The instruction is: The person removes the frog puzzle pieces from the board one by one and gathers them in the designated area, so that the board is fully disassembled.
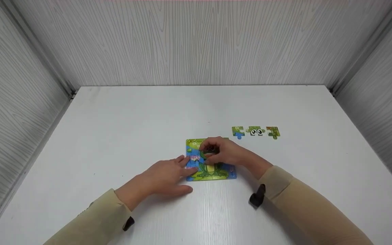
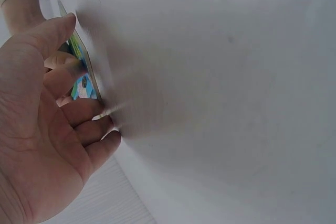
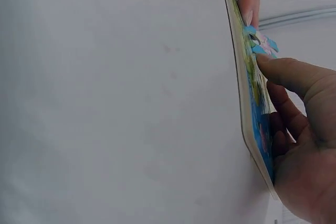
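Note:
A square frog jigsaw puzzle [image 1: 213, 176] lies flat on the table between both hands. My left hand [image 1: 165, 177] rests at its left side with fingers extended, the index finger over the puzzle's left part and the thumb on the table below. From the right, my right hand [image 1: 228, 151] arches over the upper middle, thumb and fingers curled together. A blue and pink puzzle piece [image 3: 266, 44] stands tilted up from the puzzle at the right thumb's tip in the right wrist view, and that hand pinches it. The hand hides the puzzle's upper right part.
Three loose pieces lie in a row behind the puzzle to the right: a green and blue one [image 1: 238, 132], one with frog eyes [image 1: 256, 131] and a green and brown one [image 1: 273, 132]. Wood-grain panels [image 1: 196, 42] border the white table [image 1: 131, 115] at the back and sides.

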### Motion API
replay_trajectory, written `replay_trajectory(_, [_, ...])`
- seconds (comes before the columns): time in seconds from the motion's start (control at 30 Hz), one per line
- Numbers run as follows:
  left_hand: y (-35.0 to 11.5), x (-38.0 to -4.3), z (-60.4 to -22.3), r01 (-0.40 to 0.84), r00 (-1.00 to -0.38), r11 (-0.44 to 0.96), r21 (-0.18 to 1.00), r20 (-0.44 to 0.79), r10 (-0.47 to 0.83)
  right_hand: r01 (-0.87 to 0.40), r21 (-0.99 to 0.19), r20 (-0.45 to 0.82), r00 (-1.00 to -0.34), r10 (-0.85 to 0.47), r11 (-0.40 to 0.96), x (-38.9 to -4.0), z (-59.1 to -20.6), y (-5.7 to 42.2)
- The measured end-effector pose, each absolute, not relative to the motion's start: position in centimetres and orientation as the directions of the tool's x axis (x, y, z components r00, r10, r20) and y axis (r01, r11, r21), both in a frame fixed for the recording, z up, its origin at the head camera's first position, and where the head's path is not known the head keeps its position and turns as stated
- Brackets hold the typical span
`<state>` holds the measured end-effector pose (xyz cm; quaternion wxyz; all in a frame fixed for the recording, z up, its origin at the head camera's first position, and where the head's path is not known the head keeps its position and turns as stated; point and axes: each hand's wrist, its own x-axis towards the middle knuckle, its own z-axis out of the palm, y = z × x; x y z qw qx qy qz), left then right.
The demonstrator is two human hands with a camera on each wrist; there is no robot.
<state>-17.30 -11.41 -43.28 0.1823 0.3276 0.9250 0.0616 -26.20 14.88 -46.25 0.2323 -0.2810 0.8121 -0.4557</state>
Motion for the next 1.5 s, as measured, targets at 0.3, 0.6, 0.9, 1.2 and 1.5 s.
replay_trajectory(0.3, [-11.43,-17.23,-43.09,0.593,-0.712,0.771,0.234,-0.294,0.637,-0.213,-0.871,-0.146,-0.749,-0.647,0.443,-26.06,-46.18,14.88])
replay_trajectory(0.6, [-11.40,-17.22,-43.04,0.585,-0.719,0.776,0.234,-0.294,0.630,-0.266,-0.847,-0.108,-0.761,-0.639,0.459,-26.04,-46.30,14.65])
replay_trajectory(0.9, [-11.44,-17.22,-43.05,0.592,-0.715,0.767,0.248,-0.279,0.641,-0.268,-0.847,-0.089,-0.780,-0.619,0.459,-25.90,-46.39,14.64])
replay_trajectory(1.2, [-11.44,-17.14,-43.04,0.582,-0.720,0.776,0.243,-0.289,0.631,-0.198,-0.881,-0.104,-0.805,-0.584,0.430,-25.78,-46.27,14.70])
replay_trajectory(1.5, [-11.41,-17.08,-43.00,0.576,-0.722,0.778,0.252,-0.290,0.628,-0.177,-0.902,-0.084,-0.823,-0.562,0.395,-25.62,-46.08,14.75])
